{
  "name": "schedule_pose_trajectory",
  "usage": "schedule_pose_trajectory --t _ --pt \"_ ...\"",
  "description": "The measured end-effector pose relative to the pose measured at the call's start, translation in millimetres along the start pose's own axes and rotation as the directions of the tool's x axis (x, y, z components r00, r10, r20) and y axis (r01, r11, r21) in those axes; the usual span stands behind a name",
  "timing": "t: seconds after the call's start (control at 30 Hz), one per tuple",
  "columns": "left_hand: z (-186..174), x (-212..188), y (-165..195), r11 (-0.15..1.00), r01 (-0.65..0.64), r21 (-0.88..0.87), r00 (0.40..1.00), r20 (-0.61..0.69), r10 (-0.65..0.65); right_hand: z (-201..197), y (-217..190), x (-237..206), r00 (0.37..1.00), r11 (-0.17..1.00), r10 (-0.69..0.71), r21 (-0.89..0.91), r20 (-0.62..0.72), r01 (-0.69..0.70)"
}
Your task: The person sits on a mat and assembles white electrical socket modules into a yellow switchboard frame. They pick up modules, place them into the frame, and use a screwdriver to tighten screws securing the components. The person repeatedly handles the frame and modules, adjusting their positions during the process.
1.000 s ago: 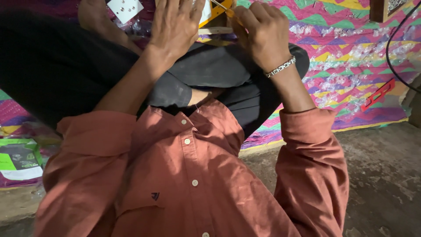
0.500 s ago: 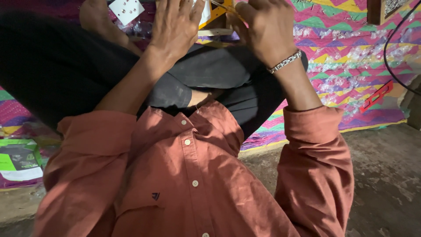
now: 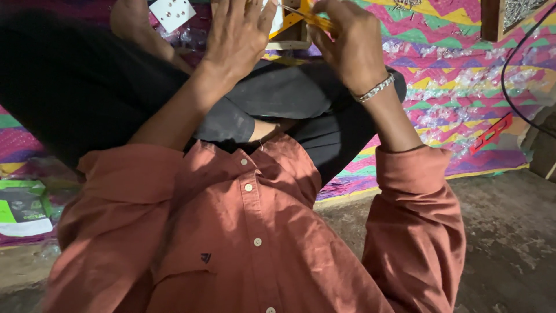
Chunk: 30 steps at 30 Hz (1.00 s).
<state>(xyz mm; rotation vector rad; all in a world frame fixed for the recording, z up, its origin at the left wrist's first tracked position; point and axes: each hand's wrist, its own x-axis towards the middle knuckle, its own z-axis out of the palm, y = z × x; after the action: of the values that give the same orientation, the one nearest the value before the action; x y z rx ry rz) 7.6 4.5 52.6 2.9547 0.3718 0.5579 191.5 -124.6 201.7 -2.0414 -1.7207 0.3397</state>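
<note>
Head view: right hand (image 3: 347, 43) grips yellow tool (image 3: 307, 17); left hand (image 3: 240, 35) spread beside.

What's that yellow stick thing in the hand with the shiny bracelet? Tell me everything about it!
The yellow tool is a thin, straight stick with an orange-yellow shaft that looks like plastic; a slim pale tip pokes out at its upper left end. It lies tilted, sloping down to the right, at the very top of the picture. The right hand wraps its fingers around the lower end, hiding that part, so its full shape cannot be told. The left hand is spread open just beside the tip, over a pale wooden piece.
</note>
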Motion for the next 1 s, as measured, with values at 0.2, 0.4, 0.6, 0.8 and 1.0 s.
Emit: schedule_pose_trajectory --t 0.2,0.4,0.6,0.8,1.0 --pt "3 0 1 0.999 0.012 -0.036 1.0 0.013 -0.012 5 -1 -6 0.968 0.889 -0.25 -0.405 -0.035 0.215" --pt "6 0 1 0.998 0.034 -0.044 0.998 0.046 -0.032 32 8 -17 0.992 0.973 -0.014 -0.229 -0.128 -0.016" --pt "1 1 3 1.0 0.016 0.025 0.996 0.082 -0.018 34 16 -16 0.992 0.987 0.054 -0.142 -0.112 -0.07" --pt "1 1 3 0.998 0.056 -0.023 0.997 0.056 -0.055 16 3 -17 0.989 0.982 0.016 -0.183 -0.147 -0.043" --pt "11 -1 5 0.998 0.056 -0.003 0.998 0.027 -0.056 14 2 -20 0.983 0.982 -0.021 -0.19 -0.18 -0.014"
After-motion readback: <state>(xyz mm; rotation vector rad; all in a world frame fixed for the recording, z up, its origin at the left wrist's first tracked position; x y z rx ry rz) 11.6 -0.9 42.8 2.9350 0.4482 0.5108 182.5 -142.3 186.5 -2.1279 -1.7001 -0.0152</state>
